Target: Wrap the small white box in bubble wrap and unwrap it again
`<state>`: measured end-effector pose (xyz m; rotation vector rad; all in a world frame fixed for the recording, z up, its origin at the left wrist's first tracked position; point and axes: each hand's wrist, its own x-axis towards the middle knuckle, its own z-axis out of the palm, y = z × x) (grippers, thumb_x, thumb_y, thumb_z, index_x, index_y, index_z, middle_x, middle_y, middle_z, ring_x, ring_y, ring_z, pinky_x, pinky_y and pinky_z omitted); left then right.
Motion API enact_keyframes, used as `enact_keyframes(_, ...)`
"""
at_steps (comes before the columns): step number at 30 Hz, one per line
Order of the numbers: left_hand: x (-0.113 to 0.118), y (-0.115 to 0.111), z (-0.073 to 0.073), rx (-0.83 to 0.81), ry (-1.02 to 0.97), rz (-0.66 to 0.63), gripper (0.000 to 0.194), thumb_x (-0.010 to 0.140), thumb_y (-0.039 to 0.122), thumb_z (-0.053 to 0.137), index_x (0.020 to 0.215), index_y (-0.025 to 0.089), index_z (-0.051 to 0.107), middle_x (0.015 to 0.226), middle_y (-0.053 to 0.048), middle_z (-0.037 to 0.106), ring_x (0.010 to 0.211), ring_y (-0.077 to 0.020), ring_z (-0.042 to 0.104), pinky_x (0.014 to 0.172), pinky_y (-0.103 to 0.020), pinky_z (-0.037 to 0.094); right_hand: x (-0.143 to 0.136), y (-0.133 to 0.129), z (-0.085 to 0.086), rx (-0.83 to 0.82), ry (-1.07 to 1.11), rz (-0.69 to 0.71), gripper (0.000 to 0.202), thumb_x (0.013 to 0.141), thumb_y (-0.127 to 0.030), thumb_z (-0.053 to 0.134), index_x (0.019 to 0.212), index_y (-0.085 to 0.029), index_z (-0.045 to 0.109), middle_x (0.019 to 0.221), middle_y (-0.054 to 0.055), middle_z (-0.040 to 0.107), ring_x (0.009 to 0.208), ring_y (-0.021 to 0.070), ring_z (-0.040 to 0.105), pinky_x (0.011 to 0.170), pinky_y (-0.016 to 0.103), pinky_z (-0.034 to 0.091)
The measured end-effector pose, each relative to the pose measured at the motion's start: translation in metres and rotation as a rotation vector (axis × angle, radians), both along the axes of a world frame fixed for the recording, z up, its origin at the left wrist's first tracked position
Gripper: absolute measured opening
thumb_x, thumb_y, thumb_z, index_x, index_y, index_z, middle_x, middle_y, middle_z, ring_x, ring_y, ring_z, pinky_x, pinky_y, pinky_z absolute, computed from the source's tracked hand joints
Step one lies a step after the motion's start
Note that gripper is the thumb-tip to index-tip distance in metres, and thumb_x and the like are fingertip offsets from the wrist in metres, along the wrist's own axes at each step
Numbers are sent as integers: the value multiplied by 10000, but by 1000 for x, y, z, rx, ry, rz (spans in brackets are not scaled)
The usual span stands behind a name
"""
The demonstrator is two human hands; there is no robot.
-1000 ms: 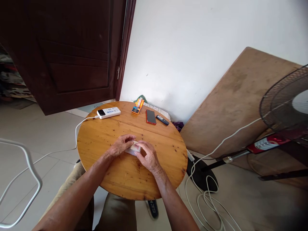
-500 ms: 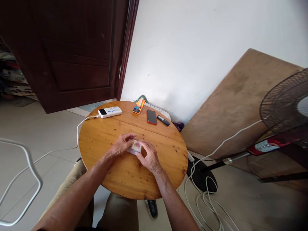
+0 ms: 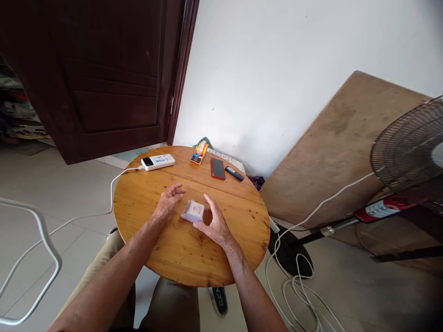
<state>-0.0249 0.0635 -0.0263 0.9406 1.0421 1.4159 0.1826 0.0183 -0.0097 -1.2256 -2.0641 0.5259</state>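
Note:
A small white box with red print (image 3: pixel 195 210), partly in clear bubble wrap, lies on the round wooden table (image 3: pixel 176 263). To its left is my left hand (image 3: pixel 170 200), fingers apart, holding nothing and not touching the box. On the other side, my right hand (image 3: pixel 215 221) is open, its thumb near the box's lower right corner and its fingers raised. Whether that thumb touches the wrap is too fine to tell.
Toward the table's back are a white power bank (image 3: pixel 158 161) with a cable, an orange tape dispenser (image 3: pixel 200 153), a red-edged phone (image 3: pixel 218 168) and a dark remote-like device (image 3: pixel 234 173). A fan (image 3: pixel 408 143) stands at the right.
Both hands have let go of the wrapped box and spread apart. My left hand has moved left, and the box now lies uncovered between them.

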Motion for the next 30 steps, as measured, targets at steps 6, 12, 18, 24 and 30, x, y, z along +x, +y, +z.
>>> enact_keyframes(6,4,-7,5,1,176,-153,749,635,354,697,1326,129,518,1112,-118,695,1016,-253,651,873,-367,503,-2,0,0,-10,-30,-16,921,677,-276,788,1484,-243,346,1475,137,475,1319,331,485,1090,538,378)
enact_keyframes(12,11,-13,5,119,303,-280,633,676,367,660,1251,114,580,946,-72,691,846,-209,659,765,-332,529,-5,-4,-1,80,-52,-31,729,761,-259,712,1434,-255,432,1336,108,612,1202,306,580,1020,486,447)
enact_keyframes(18,13,-13,6,162,385,-237,583,722,338,630,1257,110,591,957,-81,696,850,-203,658,796,-335,538,-7,-4,0,131,-70,-56,656,775,-260,685,1393,-223,468,1317,116,623,1158,295,601,1000,475,464)
enact_keyframes(24,14,-11,-4,153,436,-163,552,765,364,604,1270,142,600,1079,-110,694,943,-224,660,857,-342,526,-5,-4,4,133,-16,-32,578,850,-398,624,1383,-228,476,1360,112,589,1227,290,564,1050,465,433)
enact_keyframes(30,10,-9,-5,98,436,-80,506,766,342,586,1234,156,631,1057,-86,718,943,-226,659,868,-328,512,-7,-4,7,193,61,-56,414,850,-325,609,1253,-239,571,1249,96,654,1159,270,604,1009,422,470)
